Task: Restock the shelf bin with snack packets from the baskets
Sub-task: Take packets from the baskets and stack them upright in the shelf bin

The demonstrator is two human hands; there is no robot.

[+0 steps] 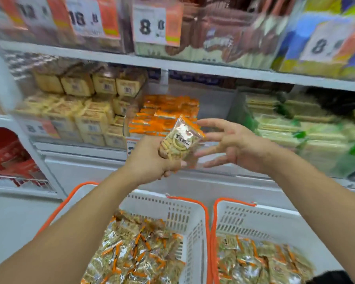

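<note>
My left hand (150, 158) grips a clear snack packet (179, 140) with orange edges and pale biscuits inside, holding it upright in front of the shelf. My right hand (232, 146) is just to the right of the packet, fingers spread and straight, not clearly touching it. Behind the packet, the shelf bin (164, 113) holds stacked orange packets of the same kind. Two white baskets with orange rims stand below: the left basket (180, 214) and the right basket (254, 220), both filled with several of these packets.
Yellow biscuit packs (86, 107) fill the bin to the left, green packs (295, 124) the bin to the right. Upper shelf carries brown and blue goods with price tags (152, 25). A red-stocked rack (8, 154) stands at far left.
</note>
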